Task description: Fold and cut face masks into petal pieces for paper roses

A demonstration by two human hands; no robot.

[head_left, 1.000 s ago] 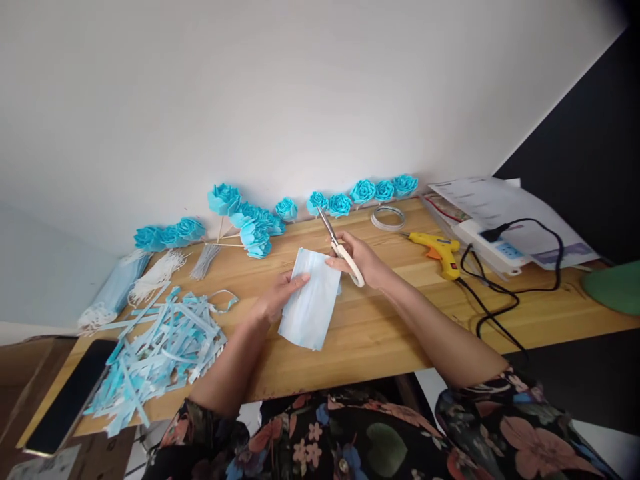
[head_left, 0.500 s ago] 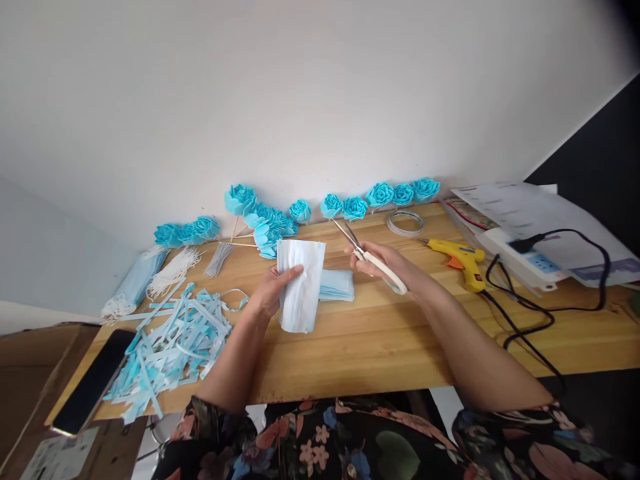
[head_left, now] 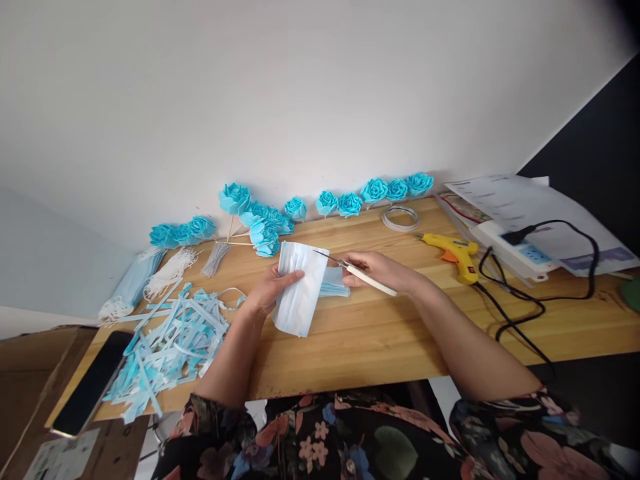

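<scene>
A pale blue, pleated mask sheet (head_left: 301, 293) is upright and slightly tilted above the table, pinched at its left side by my left hand (head_left: 270, 289), thumb across the front. My right hand (head_left: 373, 269) is closed around white-handled scissors (head_left: 370, 279). Their blades point left and lie at the sheet's upper right edge. Behind and below the blades, a small stack of folded blue sheets (head_left: 334, 287) rests on the table, partly hidden by the sheet and my right hand.
Blue cut strips (head_left: 170, 347) and a phone (head_left: 93, 383) lie at left. Several blue flowers (head_left: 265, 233) line the wall. Behind my right arm are a tape roll (head_left: 400, 218), a yellow glue gun (head_left: 453, 251), its black cable and a power strip (head_left: 515, 250).
The scissors have moved left and down, swinging round so the blades now reach the sheet's upper right edge. The sheet has tilted a little clockwise in my left hand.
</scene>
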